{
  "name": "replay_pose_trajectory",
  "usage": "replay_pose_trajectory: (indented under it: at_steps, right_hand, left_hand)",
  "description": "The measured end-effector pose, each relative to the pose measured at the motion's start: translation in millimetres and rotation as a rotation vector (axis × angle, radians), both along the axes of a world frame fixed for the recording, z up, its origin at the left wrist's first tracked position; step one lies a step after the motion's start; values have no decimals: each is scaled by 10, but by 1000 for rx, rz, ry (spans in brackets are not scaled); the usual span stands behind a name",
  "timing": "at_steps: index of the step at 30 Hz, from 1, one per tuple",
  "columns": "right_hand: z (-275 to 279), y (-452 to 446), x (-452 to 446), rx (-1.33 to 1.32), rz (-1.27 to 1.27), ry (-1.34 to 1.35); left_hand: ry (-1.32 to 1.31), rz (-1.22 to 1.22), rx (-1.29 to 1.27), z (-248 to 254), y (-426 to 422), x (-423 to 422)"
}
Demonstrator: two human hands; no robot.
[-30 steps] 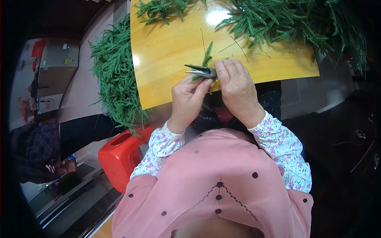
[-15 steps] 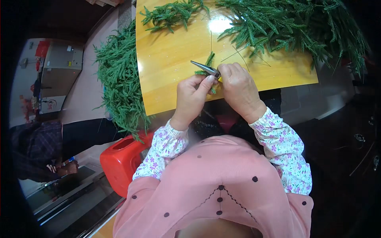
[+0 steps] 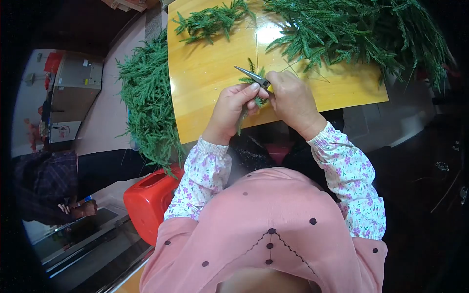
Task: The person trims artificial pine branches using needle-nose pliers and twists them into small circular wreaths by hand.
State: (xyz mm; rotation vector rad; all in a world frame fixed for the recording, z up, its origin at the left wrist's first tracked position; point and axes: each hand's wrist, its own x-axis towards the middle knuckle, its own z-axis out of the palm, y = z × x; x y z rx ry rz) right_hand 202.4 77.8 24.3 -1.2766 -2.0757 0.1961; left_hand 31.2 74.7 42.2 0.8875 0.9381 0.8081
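My right hand (image 3: pixel 295 100) is closed on needle-nose pliers (image 3: pixel 251 74), whose long jaws point to the upper left. Between the fingers and thumb of my left hand (image 3: pixel 228 108) is a small green pine sprig (image 3: pixel 261 101), seemingly artificial. Its needles stick out above and below the pliers, and one strand hangs under my left palm. The plier jaws lie across the sprig, close to my left thumb; whether they grip a wire there I cannot make out. Both hands are above the near edge of the yellow table (image 3: pixel 210 88).
Pine branches lie in a large heap (image 3: pixel 337 34) at the back right and a smaller bunch (image 3: pixel 212 22) at the back left. Another green pile (image 3: pixel 149 97) stands left of the table, near a red plastic stool (image 3: pixel 149 205). A person's hand (image 3: pixel 84 210) shows at far left.
The pliers' tip has risen slightly. My left hand has shifted a little left and down, and a strand of the sprig now hangs below it.
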Motion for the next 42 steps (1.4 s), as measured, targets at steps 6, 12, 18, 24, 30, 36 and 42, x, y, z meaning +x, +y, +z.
replay_pose_trajectory:
  at_steps: [6, 12, 18, 24, 30, 36, 42]
  right_hand:
    - [-8, -120, 72, 65, -8, 59]
    - [76, -239, 75, -48, -71, -168]
    - [202, -301, 32, -321, -87, -109]
    - [72, -227, -1, 39, -54, -112]
    - [-8, -171, 10, 32, 34, -1]
    - [-83, -175, 16, -34, 35, 103]
    - [-162, -201, 33, -180, 8, 208]
  left_hand:
    - [201, 133, 200, -111, -86, 35]
    - [325, 144, 350, -82, -149, 41]
    - [351, 179, 391, -68, -178, 43]
    - [428, 153, 364, -36, -182, 13]
    - [402, 176, 359, -35, -194, 16]
    - [399, 152, 387, -22, -162, 18]
    - [398, 109, 412, 50, -142, 85]
